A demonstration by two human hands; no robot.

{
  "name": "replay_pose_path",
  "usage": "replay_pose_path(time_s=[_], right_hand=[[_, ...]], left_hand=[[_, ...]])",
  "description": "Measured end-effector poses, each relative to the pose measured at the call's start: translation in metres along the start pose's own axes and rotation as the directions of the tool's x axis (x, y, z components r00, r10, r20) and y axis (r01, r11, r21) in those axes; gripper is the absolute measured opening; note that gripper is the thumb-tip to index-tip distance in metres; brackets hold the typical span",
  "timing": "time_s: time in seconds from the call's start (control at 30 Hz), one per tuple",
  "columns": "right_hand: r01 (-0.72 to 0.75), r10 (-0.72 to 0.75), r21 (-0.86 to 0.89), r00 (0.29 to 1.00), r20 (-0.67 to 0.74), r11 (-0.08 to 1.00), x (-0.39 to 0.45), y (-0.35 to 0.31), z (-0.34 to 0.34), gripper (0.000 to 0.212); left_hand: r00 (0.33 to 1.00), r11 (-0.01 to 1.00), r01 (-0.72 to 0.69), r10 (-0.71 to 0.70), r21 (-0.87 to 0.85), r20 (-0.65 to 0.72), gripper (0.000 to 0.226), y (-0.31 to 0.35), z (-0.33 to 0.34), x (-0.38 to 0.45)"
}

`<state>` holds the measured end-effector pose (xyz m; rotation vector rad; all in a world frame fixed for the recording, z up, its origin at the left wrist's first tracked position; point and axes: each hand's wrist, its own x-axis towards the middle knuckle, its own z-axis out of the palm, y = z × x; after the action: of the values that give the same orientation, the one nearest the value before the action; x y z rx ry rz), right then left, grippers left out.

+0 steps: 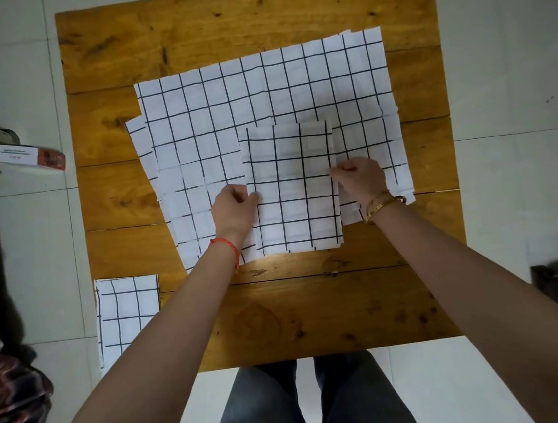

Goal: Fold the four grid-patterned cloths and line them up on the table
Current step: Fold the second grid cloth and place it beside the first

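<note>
At the tabletop's (284,14) near left corner lay a folded cloth (122,310), its left part hanging just past the edge and its near end hidden under the left forearm. Toward the middle, spread-out cloths (213,121) lay flat and overlapping, reaching from left of centre almost to the right edge; how many lay in that stack could not be told. On top of them, toward the near side, sat a half-folded cloth (292,189), a tall rectangle with its edges squared. The left hand (234,210) pinched that rectangle's left edge, the grip closed narrow on the fabric with the thumb on top. The right hand (360,177) pinched its right edge likewise, fingers curled tight on the cloth, bangles at the wrist.
</note>
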<state>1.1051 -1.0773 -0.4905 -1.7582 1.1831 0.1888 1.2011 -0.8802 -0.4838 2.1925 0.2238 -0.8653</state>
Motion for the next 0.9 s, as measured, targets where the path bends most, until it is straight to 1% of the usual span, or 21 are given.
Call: replay_pose_path(time_s=[0.03, 0.1, 0.2, 0.23, 0.3, 0.4, 0.53, 0.6, 0.67, 0.77, 0.83, 0.9], right_hand=[[0.003, -0.003, 0.018, 1.000, 0.016, 1.000, -0.001, 0.000, 0.000, 0.015], [0.003, -0.004, 0.055, 1.000, 0.021, 0.998, -0.002, 0.001, -0.001, 0.013], [-0.010, 0.005, 0.100, 0.999, 0.049, 0.995, -0.002, 0.000, -0.005, 0.011], [-0.012, 0.005, 0.101, 0.997, 0.077, 0.995, -0.003, -0.001, -0.006, 0.012], [-0.015, 0.002, 0.096, 0.991, 0.131, 0.995, -0.006, -0.005, -0.009, 0.018], [-0.032, 0.013, 0.090, 0.979, 0.203, 0.995, -0.009, -0.006, -0.010, 0.021], [-0.025, 0.008, 0.053, 0.956, 0.295, 0.998, -0.011, -0.003, -0.010, 0.034], [0.014, -0.037, 0.070, 0.943, 0.332, 0.997, -0.014, -0.003, -0.009, 0.034], [0.072, -0.099, 0.091, 0.938, 0.332, 0.993, -0.017, -0.004, -0.009, 0.029], [0.146, -0.169, 0.105, 0.948, 0.271, 0.984, -0.021, -0.006, -0.010, 0.021], [0.179, -0.194, 0.086, 0.957, 0.215, 0.980, -0.019, -0.006, -0.009, 0.026], [0.208, -0.218, 0.075, 0.959, 0.179, 0.975, -0.019, -0.007, -0.010, 0.029]], left_hand=[[1.000, 1.000, -0.008, 0.008, -0.003, -0.001, 0.012, 0.000, -0.001, 0.001], [1.000, 1.000, -0.018, 0.018, -0.014, -0.005, 0.016, -0.002, -0.002, 0.004], [0.999, 0.993, 0.034, -0.030, -0.110, 0.044, 0.023, -0.005, -0.006, 0.007], [0.997, 0.989, 0.056, -0.047, -0.138, 0.066, 0.021, -0.005, -0.008, 0.007], [0.993, 0.980, 0.080, -0.064, -0.180, 0.094, 0.010, -0.006, -0.010, 0.008], [0.988, 0.965, 0.111, -0.081, -0.236, 0.132, 0.022, -0.007, -0.012, 0.007], [0.982, 0.947, 0.143, -0.099, -0.289, 0.160, 0.023, -0.007, -0.016, 0.007], [0.981, 0.938, 0.156, -0.110, -0.309, 0.162, 0.022, -0.008, -0.017, 0.007], [0.977, 0.924, 0.180, -0.129, -0.337, 0.169, 0.022, -0.008, -0.019, 0.007], [0.979, 0.923, 0.172, -0.121, -0.345, 0.164, 0.020, -0.010, -0.022, 0.007], [0.983, 0.932, 0.148, -0.101, -0.332, 0.154, 0.018, -0.011, -0.024, 0.007], [0.988, 0.941, 0.118, -0.078, -0.317, 0.136, 0.010, -0.011, -0.024, 0.006]])
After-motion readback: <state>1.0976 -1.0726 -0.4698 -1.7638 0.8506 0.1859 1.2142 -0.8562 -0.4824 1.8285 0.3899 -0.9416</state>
